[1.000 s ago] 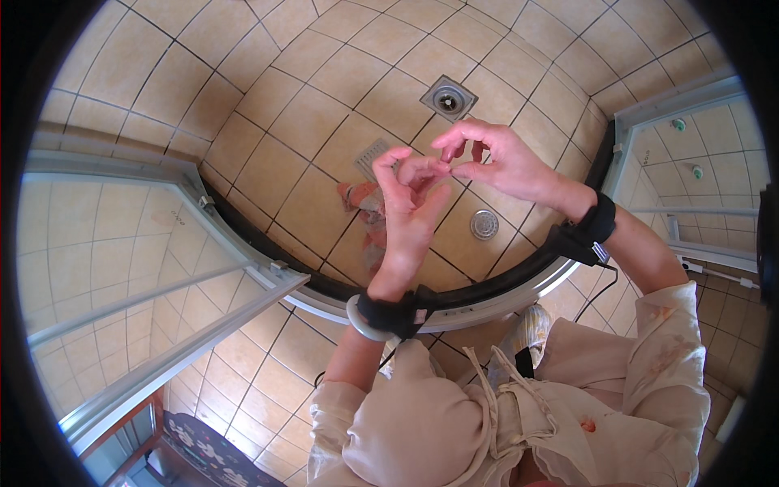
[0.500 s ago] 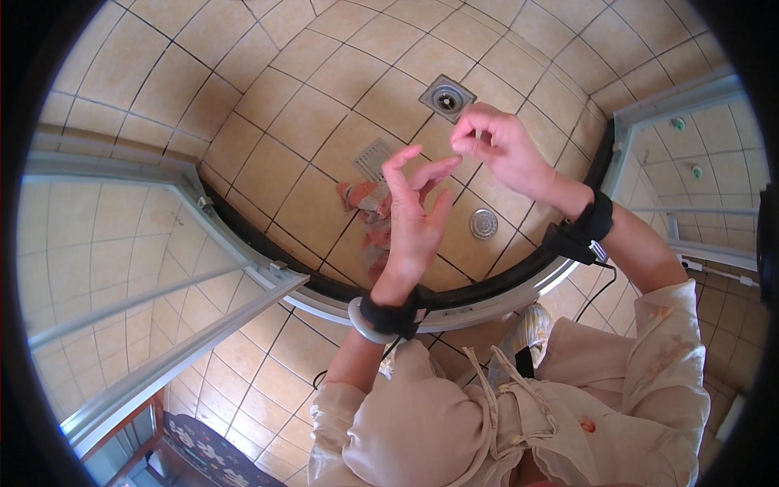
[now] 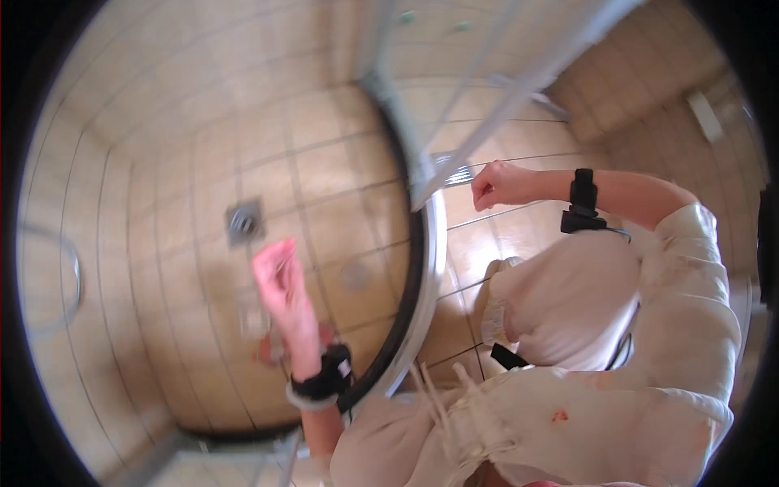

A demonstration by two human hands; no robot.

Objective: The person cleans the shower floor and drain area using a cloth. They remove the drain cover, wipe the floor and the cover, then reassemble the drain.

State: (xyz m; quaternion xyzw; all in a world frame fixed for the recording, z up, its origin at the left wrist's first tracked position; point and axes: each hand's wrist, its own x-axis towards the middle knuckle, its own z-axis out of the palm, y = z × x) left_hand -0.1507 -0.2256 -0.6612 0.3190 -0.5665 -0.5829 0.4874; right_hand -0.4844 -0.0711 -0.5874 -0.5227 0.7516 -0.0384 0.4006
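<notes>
Nearest is the person's pale clothing (image 3: 584,430). Out past it, the right hand (image 3: 497,185) has its fingers curled inward beside the metal bar (image 3: 523,101) of the glass door; whether they grip anything, I cannot tell. The left hand (image 3: 280,276), blurred, has bent fingers; how far they close is unclear. Below its wrist a reddish cloth (image 3: 269,351) lies on the tiled floor (image 3: 182,325), with a square drain (image 3: 245,221) farther off.

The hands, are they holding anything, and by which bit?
Nothing shows in the left hand or the right hand; both are curled, so something tiny cannot be ruled out.
</notes>
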